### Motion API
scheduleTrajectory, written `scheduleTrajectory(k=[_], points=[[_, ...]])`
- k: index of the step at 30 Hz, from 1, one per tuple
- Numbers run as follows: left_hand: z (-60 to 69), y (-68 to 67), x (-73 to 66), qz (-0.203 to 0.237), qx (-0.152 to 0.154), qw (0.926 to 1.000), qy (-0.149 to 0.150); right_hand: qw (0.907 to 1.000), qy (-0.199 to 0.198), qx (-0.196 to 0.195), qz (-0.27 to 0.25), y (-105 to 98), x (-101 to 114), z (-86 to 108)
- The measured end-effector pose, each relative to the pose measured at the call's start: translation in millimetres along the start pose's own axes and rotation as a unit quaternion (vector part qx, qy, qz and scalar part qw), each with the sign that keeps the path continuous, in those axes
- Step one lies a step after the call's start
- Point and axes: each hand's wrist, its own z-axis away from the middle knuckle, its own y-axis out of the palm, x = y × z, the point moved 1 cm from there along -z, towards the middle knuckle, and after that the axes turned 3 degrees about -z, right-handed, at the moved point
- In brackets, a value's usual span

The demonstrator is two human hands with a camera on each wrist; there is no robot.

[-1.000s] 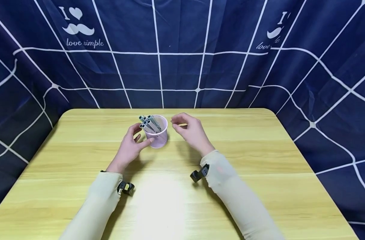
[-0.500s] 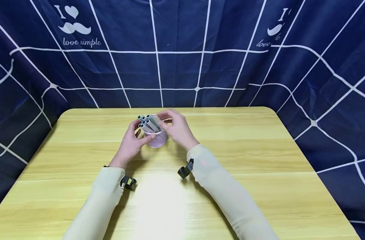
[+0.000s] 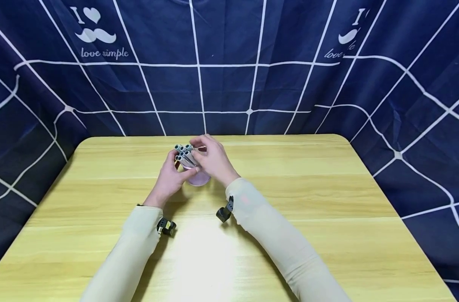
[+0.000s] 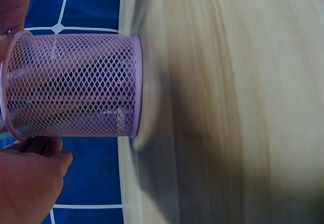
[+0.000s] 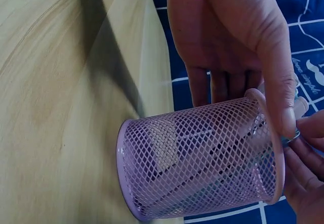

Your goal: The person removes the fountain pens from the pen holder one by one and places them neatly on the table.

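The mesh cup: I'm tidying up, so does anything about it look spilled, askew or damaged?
Nothing stands out: the mesh cup stands upright, no spill or damage visible, and the pens inside merely lean to one side. The left hand and right hand hide part of the rim.

Head view: right hand (image 3: 212, 161) hides the right of the cup's (image 3: 198, 179) rim; its grip, unreadable. Pens (image 3: 186, 155): too bunched to count, lower ends obscured by mesh. Wrist views: both hands cropped. Sleeves (image 3: 125, 247) run off head view's bottom.
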Motion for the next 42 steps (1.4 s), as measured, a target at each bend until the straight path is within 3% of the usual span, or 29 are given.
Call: scheduleTrajectory(k=[10,16,23,33,42], points=[[-1.8,6.8,3.1,0.029,0.007,0.9995,-0.009,0.9991,0.034,0.019,-0.016,5.2,-6.4,0.5],[-3.3,10.5,5.3,0.042,0.004,0.9991,-0.001,0.9981,0.048,0.002,-0.038,4.9,-7.6,0.3],[-5.2,10.6,4.3,0.065,-0.004,0.9978,0.016,0.9974,0.041,-0.016,-0.057,5.1,-5.6,-2.1],[-3.3,9.7,5.5,0.063,-0.004,0.9979,0.014,0.9977,0.029,-0.024,-0.056,4.8,-4.6,-1.1],[-2.5,13.9,8.6,0.047,0.001,0.9987,0.020,0.9880,0.021,-0.065,-0.138,-4.8,-2.1,4.9]])
